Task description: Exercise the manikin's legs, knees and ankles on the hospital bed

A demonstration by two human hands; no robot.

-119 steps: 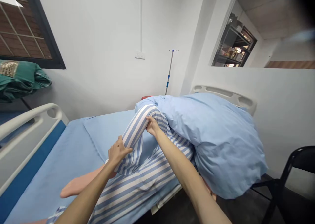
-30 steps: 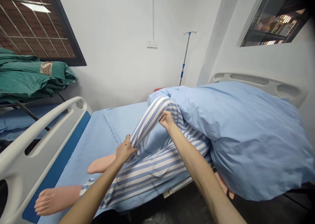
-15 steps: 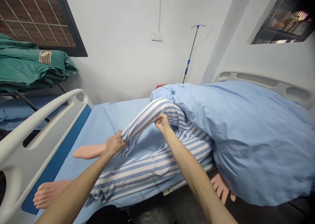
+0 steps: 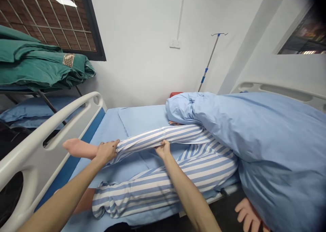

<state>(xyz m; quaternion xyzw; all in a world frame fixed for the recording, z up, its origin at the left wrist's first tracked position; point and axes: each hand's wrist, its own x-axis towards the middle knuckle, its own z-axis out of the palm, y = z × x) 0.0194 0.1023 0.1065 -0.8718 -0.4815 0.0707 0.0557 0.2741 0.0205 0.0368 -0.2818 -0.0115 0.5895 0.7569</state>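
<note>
Holds striped leg (image 4: pixel 140 140) in left hand (image 4: pixel 107 151) (with bare foot (image 4: pixel 78 148) just beyond it) and, farther up, in right hand (image 4: pixel 163 149).

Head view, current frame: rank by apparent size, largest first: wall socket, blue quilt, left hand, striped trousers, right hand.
1. Blue quilt
2. Striped trousers
3. Left hand and right hand: too alike to rank
4. Wall socket

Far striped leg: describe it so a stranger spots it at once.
On the bed, a blue quilt covers the right part. From under it, the far striped leg stretches left along the wall side. Unlike the near striped leg, it is held: left hand near the ankle, right hand farther up.
</note>
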